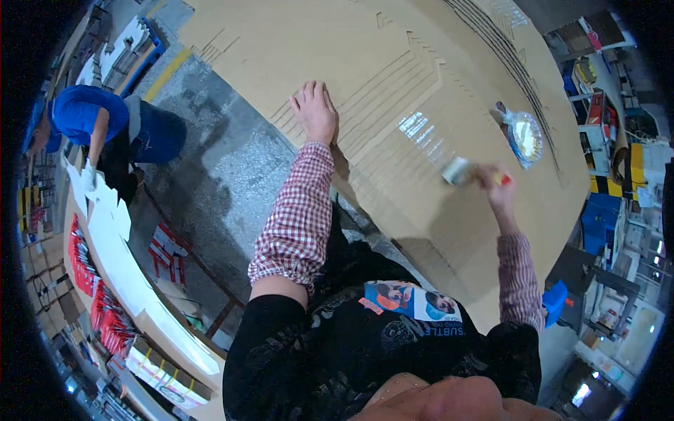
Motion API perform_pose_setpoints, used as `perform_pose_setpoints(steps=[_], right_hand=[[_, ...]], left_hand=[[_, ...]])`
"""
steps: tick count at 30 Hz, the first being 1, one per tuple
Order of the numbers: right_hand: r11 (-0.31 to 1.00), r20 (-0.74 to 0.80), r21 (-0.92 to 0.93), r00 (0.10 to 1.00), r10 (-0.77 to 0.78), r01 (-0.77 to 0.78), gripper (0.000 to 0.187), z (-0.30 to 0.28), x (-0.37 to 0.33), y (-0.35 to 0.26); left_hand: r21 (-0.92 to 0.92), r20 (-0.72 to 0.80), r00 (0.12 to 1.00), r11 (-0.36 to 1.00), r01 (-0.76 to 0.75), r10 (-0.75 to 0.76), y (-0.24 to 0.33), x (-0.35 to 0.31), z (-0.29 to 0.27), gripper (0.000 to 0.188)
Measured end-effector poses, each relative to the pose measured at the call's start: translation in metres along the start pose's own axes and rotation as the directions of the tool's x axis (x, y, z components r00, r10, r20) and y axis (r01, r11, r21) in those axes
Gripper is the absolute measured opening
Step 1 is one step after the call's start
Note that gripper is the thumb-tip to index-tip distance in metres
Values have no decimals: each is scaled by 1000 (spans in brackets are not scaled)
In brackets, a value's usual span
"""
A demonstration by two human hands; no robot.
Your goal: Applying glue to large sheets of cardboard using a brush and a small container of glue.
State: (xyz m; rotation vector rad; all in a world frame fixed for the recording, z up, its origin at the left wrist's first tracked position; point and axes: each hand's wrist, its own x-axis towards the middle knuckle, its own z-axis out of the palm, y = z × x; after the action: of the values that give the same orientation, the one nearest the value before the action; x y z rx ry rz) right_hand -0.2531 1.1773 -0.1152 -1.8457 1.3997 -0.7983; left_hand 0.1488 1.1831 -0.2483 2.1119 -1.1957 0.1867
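Note:
My left hand lies flat, fingers out, on the near left edge of a large brown cardboard sheet with rows of cut lines. My right hand is closed round the handle of what looks like a brush, blurred by motion. Its pale head is at the cardboard, and the handle shows yellow and red. A glossy wet-looking strip runs from the head toward the far left. Beyond my right hand, a plastic-lined bowl of pale yellowish stuff sits on the cardboard, a dark handle-like end beside it.
On the left a person in blue bends over white cut sheets, beside a blue barrel. Red-wrapped bundles and a strapped stack lie at lower left. Shelving and machinery stand at the right.

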Motion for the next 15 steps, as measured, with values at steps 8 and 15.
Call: perform_pose_setpoints(steps=[8, 15], right_hand=[[992, 34, 101, 996, 79, -82, 15, -28, 12, -35], [993, 98, 115, 995, 9, -21, 18, 93, 139, -83]], left_hand=[[103, 22, 995, 990, 92, -95, 6, -5, -7, 29], [24, -15, 999, 999, 40, -40, 25, -1, 0, 31]])
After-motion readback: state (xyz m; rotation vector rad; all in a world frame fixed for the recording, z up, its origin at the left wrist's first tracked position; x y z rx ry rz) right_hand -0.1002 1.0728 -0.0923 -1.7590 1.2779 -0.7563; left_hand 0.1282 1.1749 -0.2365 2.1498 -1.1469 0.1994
